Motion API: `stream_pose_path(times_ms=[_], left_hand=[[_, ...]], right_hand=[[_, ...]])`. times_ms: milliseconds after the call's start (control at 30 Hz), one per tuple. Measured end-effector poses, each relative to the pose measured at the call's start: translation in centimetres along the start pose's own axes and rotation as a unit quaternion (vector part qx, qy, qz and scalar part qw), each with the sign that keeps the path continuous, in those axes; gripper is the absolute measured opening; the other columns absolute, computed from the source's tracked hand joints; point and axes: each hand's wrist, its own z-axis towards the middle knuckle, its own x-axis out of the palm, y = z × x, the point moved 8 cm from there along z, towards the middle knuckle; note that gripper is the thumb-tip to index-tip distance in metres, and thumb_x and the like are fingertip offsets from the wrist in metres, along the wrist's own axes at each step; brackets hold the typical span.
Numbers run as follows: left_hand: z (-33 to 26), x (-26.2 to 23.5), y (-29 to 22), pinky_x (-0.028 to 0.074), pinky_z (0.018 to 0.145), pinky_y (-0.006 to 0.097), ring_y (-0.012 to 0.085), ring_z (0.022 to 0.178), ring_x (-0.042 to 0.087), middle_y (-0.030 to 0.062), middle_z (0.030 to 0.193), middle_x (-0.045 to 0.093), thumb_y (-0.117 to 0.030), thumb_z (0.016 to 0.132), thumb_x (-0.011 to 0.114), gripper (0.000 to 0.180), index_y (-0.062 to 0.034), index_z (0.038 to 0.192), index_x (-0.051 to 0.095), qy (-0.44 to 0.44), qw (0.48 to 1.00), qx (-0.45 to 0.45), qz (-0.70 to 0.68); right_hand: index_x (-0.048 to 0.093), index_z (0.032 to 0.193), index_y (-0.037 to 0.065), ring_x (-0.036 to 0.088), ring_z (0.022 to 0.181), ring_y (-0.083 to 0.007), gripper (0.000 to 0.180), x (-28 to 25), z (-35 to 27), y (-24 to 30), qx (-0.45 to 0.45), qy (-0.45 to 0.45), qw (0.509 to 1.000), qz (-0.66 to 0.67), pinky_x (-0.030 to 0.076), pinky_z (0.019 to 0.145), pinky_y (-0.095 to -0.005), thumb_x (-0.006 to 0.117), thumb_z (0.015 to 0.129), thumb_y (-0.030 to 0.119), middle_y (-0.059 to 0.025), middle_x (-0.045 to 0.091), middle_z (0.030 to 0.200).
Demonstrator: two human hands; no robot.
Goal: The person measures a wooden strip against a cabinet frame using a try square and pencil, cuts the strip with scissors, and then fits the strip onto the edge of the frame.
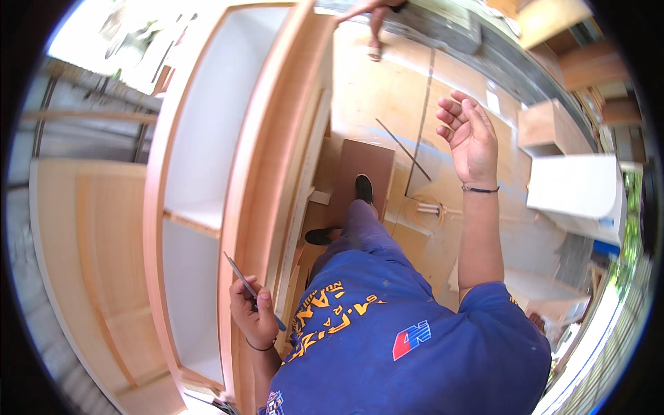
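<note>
My left hand is closed round a slim metal tool with a narrow dark blade and what looks like a blue handle end. Its exact kind is too small to make out. The blade points up and away, beside the front edge of a tall wooden cabinet with white inner panels. Out to the right, my right hand is raised over the floor, palm turned up. Its fingers are loosely bent and apart, with nothing in them.
Another person's foot shows at the far side, near the cabinet. A thin dark strip and a coiled hose lie on the floor. White and wooden boxes stand at right; a wooden panel is left of the cabinet.
</note>
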Motion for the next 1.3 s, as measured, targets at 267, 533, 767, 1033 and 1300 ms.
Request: stream_pose_path(times_ms=[267,533,767,1033,1300], left_hand=[[4.8,9.3,-0.2,0.032,0.058,0.019,0.0043,0.068,0.042,-0.0016,0.076,0.048,-0.010,0.091,0.056,0.015,-0.0017,0.101,0.049,0.106,0.992,-0.042,0.048],[7.4,17.7,10.1,0.045,0.063,0.038,0.0284,0.071,0.058,0.0176,0.077,0.058,-0.023,0.090,0.057,0.025,0.0013,0.096,0.053,0.269,0.915,-0.108,0.280],[7.4,20.8,15.7,0.046,0.080,0.043,0.0401,0.093,0.060,0.0258,0.092,0.062,-0.032,0.093,0.050,0.034,0.0009,0.101,0.055,0.338,0.851,-0.179,0.360],[8.1,25.2,19.2,0.047,0.076,0.044,0.0391,0.088,0.062,0.0258,0.092,0.063,-0.038,0.084,0.062,0.042,0.0015,0.097,0.058,0.430,0.737,-0.184,0.489],[7.8,23.8,28.9,0.044,0.064,0.047,0.0416,0.070,0.058,0.0221,0.072,0.059,-0.037,0.085,0.063,0.038,0.0003,0.081,0.054,0.487,0.643,-0.096,0.583]], right_hand=[[0.057,0.109,0.004,0.062,0.083,-0.0164,0.021,-13.8,1.3,6.0,-0.106,-0.158,0.982,0.014,0.049,0.069,-0.0291,0.050,0.095,0.018,-0.0088,0.065,0.097],[0.060,0.109,0.008,0.060,0.082,-0.0108,0.022,-23.0,1.8,-1.4,0.062,-0.199,0.963,0.170,0.047,0.068,-0.0263,0.054,0.094,0.024,-0.0024,0.065,0.094],[0.062,0.104,0.013,0.061,0.077,-0.0097,0.021,-28.1,-4.4,-16.9,0.260,-0.229,0.894,0.284,0.047,0.063,-0.0269,0.055,0.093,0.029,0.0013,0.066,0.093],[0.058,0.097,0.015,0.059,0.072,-0.0115,0.014,-35.7,-19.3,-34.3,0.289,-0.441,0.792,0.308,0.046,0.062,-0.0283,0.060,0.089,0.026,0.0009,0.063,0.084],[0.061,0.098,0.010,0.063,0.078,-0.0179,0.019,-43.4,-25.8,-48.8,0.514,-0.395,0.754,-0.110,0.050,0.067,-0.0357,0.053,0.090,0.025,-0.0073,0.065,0.087]])
